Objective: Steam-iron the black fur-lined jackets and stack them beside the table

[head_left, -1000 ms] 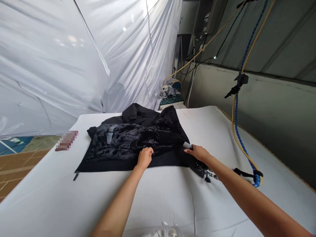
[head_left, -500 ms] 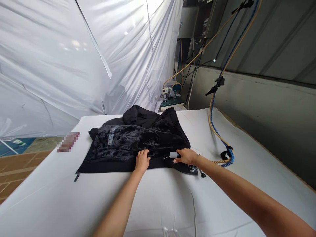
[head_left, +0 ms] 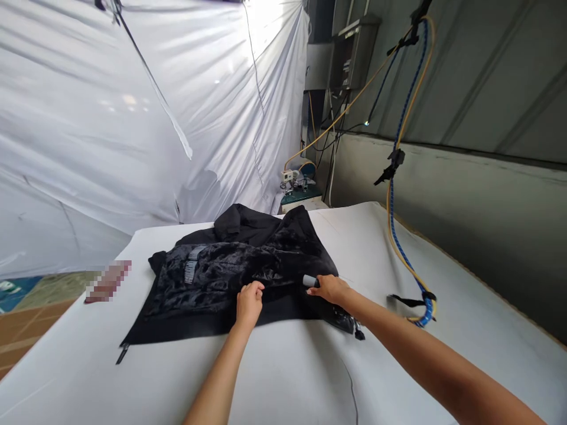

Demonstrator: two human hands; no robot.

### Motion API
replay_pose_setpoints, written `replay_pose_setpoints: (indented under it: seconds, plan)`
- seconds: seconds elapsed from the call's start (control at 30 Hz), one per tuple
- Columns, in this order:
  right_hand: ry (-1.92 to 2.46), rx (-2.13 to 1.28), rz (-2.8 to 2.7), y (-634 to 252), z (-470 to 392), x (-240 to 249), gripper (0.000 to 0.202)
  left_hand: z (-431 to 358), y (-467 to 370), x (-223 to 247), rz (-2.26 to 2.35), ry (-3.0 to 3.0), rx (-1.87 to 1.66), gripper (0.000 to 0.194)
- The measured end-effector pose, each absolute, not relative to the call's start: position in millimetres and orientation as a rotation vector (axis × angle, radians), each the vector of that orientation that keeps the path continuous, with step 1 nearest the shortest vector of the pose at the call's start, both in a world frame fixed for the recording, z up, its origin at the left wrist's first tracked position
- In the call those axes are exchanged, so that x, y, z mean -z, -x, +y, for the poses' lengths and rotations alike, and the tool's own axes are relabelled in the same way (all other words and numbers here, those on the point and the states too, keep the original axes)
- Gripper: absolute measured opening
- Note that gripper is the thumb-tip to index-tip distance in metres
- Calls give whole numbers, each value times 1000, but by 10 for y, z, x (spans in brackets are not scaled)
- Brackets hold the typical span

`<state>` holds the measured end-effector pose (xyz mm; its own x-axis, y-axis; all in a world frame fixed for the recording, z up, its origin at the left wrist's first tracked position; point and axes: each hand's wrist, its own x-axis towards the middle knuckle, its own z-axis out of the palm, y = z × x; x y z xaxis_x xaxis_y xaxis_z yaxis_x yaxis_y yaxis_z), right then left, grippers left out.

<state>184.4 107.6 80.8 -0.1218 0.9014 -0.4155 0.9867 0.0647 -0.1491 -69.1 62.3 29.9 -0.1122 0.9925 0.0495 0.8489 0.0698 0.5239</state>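
Observation:
A black jacket (head_left: pixel 221 268) lies spread with its fuzzy lining up. My left hand (head_left: pixel 249 304) is closed at the lower hem, with thumb and fingers pinching the black cloth. My right hand (head_left: pixel 331 289) is wrapped round the grey-tipped handle of a steam iron (head_left: pixel 310 281). The iron's dark body rests over the jacket's lower right part, and my hand and forearm partly hide it. At the lower left corner of the jacket, a zipper end (head_left: pixel 123 354) sticks out onto the table.
The jacket lies on a white-covered table (head_left: pixel 283 378). A blue and yellow hose (head_left: pixel 392 218) hangs at the right and loops onto the tabletop. A blurred reddish item (head_left: pixel 108 282) sits at the left edge. White sheeting (head_left: pixel 199 118) hangs behind; a sewing machine (head_left: pixel 290 184) stands beyond.
The camera view has shifted, so the scene sits lower and further left. My left fingers, flatter on the cloth before, have drawn together. The hose loop has moved. The right hand still grips the iron.

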Motion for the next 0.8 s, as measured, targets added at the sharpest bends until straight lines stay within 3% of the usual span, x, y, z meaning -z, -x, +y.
replay_pose_setpoints:
  seconds: [0.2,0.4,0.5,0.63,0.73,0.8]
  plan:
    - [-2123,570,1998,-2361,950,-779,54,556,415,-229,1931,-1894,-423,26]
    - [-2338,598,1855,-3135,1029,-625,58,516,194,-176,1951,-1940,-80,59]
    - [-2551,461,1704,-3419,1211,-622,65,497,167,-116,1985,-2014,-105,59]
    - [-2694,31,1733,-3170,1479,-798,71,486,177,-91,1948,-2060,-185,56]
    - [-2532,107,2005,-2595,1625,-970,69,452,302,-151,1835,-2032,-228,57]
    - [-2430,152,2114,-2204,1700,-1051,68,411,548,-216,1826,-1930,-224,47]
